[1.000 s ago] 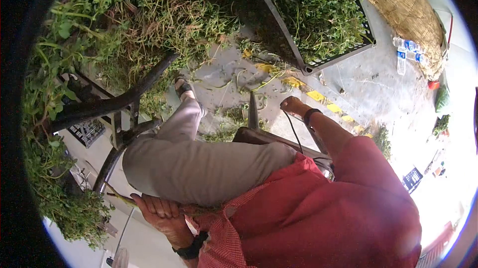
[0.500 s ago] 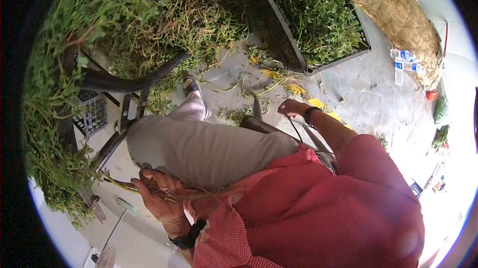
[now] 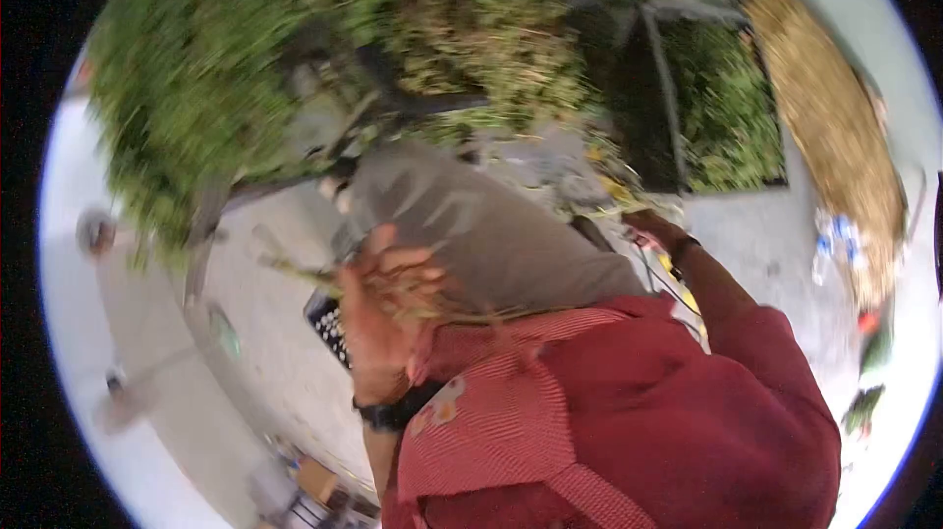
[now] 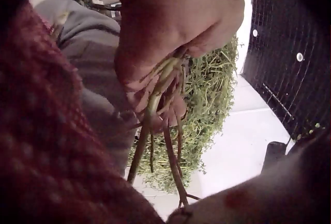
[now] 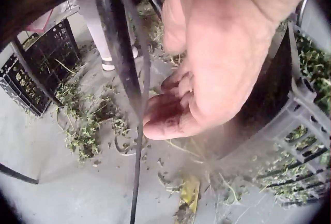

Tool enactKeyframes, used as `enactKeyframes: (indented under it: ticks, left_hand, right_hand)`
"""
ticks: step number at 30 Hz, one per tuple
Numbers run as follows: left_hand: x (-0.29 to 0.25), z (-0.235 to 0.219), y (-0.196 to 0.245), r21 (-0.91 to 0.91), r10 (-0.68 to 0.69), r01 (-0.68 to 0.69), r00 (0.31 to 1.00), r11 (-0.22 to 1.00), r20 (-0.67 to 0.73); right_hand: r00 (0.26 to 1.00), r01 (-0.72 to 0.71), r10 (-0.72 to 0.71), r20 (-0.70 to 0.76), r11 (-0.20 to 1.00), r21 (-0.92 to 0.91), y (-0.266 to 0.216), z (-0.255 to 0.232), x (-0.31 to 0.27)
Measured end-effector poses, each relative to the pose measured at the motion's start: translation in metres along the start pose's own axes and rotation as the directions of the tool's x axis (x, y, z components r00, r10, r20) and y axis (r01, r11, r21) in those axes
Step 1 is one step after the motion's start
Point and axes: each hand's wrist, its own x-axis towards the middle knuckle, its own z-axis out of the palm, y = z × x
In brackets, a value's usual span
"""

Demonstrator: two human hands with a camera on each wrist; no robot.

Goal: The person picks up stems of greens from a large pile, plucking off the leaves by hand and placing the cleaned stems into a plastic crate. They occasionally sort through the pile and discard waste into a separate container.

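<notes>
My left hand (image 3: 378,323) holds a small bunch of thin plant stems; in the left wrist view these green-brown stems (image 4: 150,113) run through its curled fingers and hang below them. It is over the lap, beside the grey trousers (image 3: 491,224) and the red checked cloth (image 3: 491,421). My right hand (image 5: 212,74) hangs beside the seat with fingers loosely bent, nothing showing between them. A thin black cable (image 5: 139,167) passes by its fingertips. Leafy greens (image 3: 216,67) are heaped in front of the left hand, blurred in the head view.
A black plastic crate (image 3: 732,185) full of greens stands at front right, beside a rolled straw mat (image 3: 835,116). Plastic bottles (image 3: 835,244) lie near the mat. Loose sprigs (image 5: 85,131) and yellow tape (image 5: 189,193) are on the floor. Another black crate (image 5: 67,48) stands further off.
The head view has turned, so the crate, mat and greens sit further right. My left hand has lifted away from the thigh with the stems, its fingers looser. The right hand still hangs beside the seat.
</notes>
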Motion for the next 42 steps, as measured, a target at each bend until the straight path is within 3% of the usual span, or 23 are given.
enactKeyframes:
  ticks: [2, 4, 6, 8, 9, 11, 12, 14, 15, 17, 19, 20, 22, 26, 28, 35, 38, 40, 41, 42]
  left_hand:
    - [-0.006, 0.003, -0.001, -0.149, 0.032, -0.013, 0.991, 0.989, 0.129]
    - [-0.013, 0.006, 0.000, -0.191, 0.083, -0.054, 0.985, 0.980, 0.148]
    - [-0.016, 0.003, 0.001, -0.239, 0.107, -0.062, 0.977, 0.969, 0.183]
    - [-0.023, 0.002, 0.005, -0.291, 0.118, -0.050, 0.968, 0.955, 0.221]
    - [-0.025, -0.007, 0.005, -0.293, 0.134, -0.052, 0.955, 0.955, 0.266]
    - [-0.034, -0.009, 0.008, -0.291, 0.142, -0.065, 0.957, 0.954, 0.252]
    - [-0.038, -0.009, 0.009, -0.282, 0.134, -0.062, 0.961, 0.957, 0.242]
    - [-0.046, -0.011, 0.011, -0.301, 0.146, -0.058, 0.950, 0.952, 0.277]
    - [-0.052, -0.012, 0.011, -0.308, 0.132, -0.032, 0.942, 0.951, 0.310]
    - [-0.061, -0.009, 0.012, -0.301, 0.163, -0.078, 0.949, 0.950, 0.269]
    - [-0.072, -0.004, 0.015, -0.277, 0.175, -0.109, 0.958, 0.955, 0.228]
    - [-0.076, -0.006, 0.014, -0.276, 0.187, -0.120, 0.955, 0.954, 0.232]
    - [-0.079, -0.009, 0.015, -0.306, 0.224, -0.140, 0.940, 0.942, 0.258]
    - [-0.086, -0.011, 0.018, -0.286, 0.273, -0.209, 0.940, 0.935, 0.204]
    - [-0.085, -0.018, 0.015, -0.272, 0.285, -0.232, 0.942, 0.934, 0.177]
    - [-0.085, -0.017, 0.015, -0.412, 0.368, -0.243, 0.893, 0.878, 0.258]
    - [-0.087, -0.016, 0.014, -0.372, 0.346, -0.247, 0.910, 0.894, 0.227]
    - [-0.084, -0.020, 0.012, -0.263, 0.344, -0.289, 0.919, 0.920, 0.193]
    - [-0.085, -0.020, 0.011, -0.202, 0.329, -0.297, 0.932, 0.933, 0.154]
    - [-0.087, -0.019, 0.011, -0.201, 0.335, -0.302, 0.929, 0.932, 0.155]
  right_hand:
    - [0.999, -0.037, 0.036, -0.022, 0.999, -0.037, -0.019, -0.004, 0.008]
    - [0.993, 0.111, -0.114, -0.043, 0.991, -0.073, -0.047, -0.005, 0.005]
    - [0.995, 0.099, -0.102, -0.023, 0.991, -0.088, -0.074, -0.010, 0.019]
    - [0.883, 0.379, -0.407, 0.235, 0.912, 0.156, -0.105, -0.007, 0.022]
    - [0.877, 0.391, -0.413, 0.244, 0.910, 0.137, -0.118, -0.005, 0.023]
    - [0.823, 0.564, -0.566, -0.052, 0.824, -0.047, -0.186, 0.053, -0.049]
    - [0.816, 0.574, -0.576, -0.040, 0.817, -0.063, -0.206, 0.069, -0.069]
    - [0.699, 0.715, -0.708, 0.101, 0.690, -0.109, -0.240, 0.097, -0.106]
    - [0.692, 0.722, -0.713, 0.117, 0.680, -0.124, -0.254, 0.118, -0.131]
    - [0.378, 0.868, -0.903, 0.203, 0.269, -0.418, -0.274, 0.166, -0.186]
    - [0.098, 0.894, -0.891, 0.443, -0.116, -0.432, -0.285, 0.201, -0.228]
    - [0.088, 0.893, -0.890, 0.448, -0.129, -0.431, -0.283, 0.216, -0.239]
    - [-0.043, 0.826, -0.797, 0.602, -0.367, -0.427, -0.282, 0.240, -0.254]
    - [-0.037, 0.764, -0.806, 0.590, -0.403, -0.504, -0.280, 0.266, -0.258]
    - [-0.126, 0.705, -0.790, 0.600, -0.497, -0.506, -0.278, 0.272, -0.256]
    - [-0.195, 0.637, -0.732, 0.653, -0.601, -0.483, -0.279, 0.285, -0.257]
    - [-0.179, 0.573, -0.734, 0.655, -0.619, -0.537, -0.277, 0.288, -0.258]
    - [-0.068, 0.661, -0.807, 0.587, -0.477, -0.579, -0.277, 0.285, -0.256]
    - [-0.074, 0.660, -0.804, 0.590, -0.483, -0.576, -0.277, 0.283, -0.255]
    - [-0.046, 0.754, -0.831, 0.554, -0.393, -0.527, -0.278, 0.281, -0.252]
